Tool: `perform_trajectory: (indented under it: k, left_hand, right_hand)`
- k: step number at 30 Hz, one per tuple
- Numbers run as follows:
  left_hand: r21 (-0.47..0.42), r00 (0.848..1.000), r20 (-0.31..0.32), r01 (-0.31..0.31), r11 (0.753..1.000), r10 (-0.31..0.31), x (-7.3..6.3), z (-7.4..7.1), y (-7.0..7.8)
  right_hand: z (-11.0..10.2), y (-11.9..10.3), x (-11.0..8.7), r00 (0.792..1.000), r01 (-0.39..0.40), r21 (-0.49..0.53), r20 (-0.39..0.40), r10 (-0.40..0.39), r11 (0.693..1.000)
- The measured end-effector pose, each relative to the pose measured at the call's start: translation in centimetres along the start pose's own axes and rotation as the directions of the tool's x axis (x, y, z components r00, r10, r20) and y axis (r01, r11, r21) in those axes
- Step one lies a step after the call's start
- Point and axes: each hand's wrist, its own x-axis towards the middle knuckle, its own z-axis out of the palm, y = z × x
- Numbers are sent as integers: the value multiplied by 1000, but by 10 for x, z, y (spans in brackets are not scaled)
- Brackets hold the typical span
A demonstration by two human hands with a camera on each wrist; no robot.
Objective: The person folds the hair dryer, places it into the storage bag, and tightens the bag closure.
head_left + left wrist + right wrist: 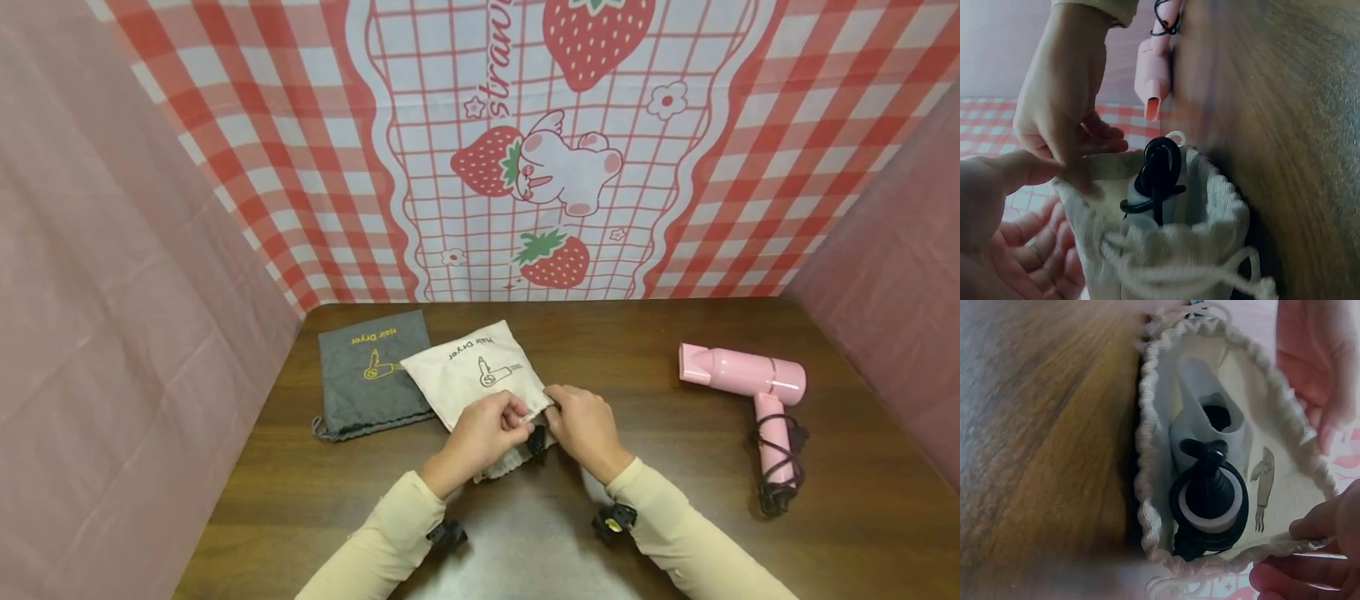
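Observation:
A cream drawstring bag (480, 367) printed "Hair Dryer" lies on the table, its gathered mouth toward me. Inside it, the right wrist view shows a pale hair dryer (1194, 425) with a black cord (1160, 165) bunched near the opening. My right hand (588, 425) pinches the bag's rim at the right, thumb inside and fingers outside. Beside the mouth is my left hand (480, 433), its fingers loosely bent and thumb apart from them, close to the rim. Whether the left thumb touches the cloth is unclear.
A grey drawstring bag (371, 383) lies at the left, partly under the cream one. On the right side of the wooden table (637, 350) rests a pink hair dryer (750, 373), its black cord wrapped round the handle. A checked strawberry cloth (300, 167) hangs behind.

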Motion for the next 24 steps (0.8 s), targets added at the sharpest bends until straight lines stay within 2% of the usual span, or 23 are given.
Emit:
perform_trajectory:
  k: [4,8,13,18,24]
  left_hand:
    - [123,1000,3,5,992,-5,-3,3,0]
    - [241,998,-55,4,970,10,-9,4,-2]
    - [311,991,-136,27,950,17,-16,0,-4]
    - [375,987,-161,55,925,6,-22,-4,-6]
    - [385,984,-176,106,917,-40,-27,-8,-11]
  right_hand:
    - [-3,-1,0,1000,-17,17,-13,17,1000]
    - [-6,0,-1,999,-42,21,-27,43,999]
    - [-8,3,-3,998,-63,14,-25,64,998]
    - [-7,7,-5,993,-121,3,19,120,993]
    - [-3,17,-6,965,-228,-44,120,232,973]
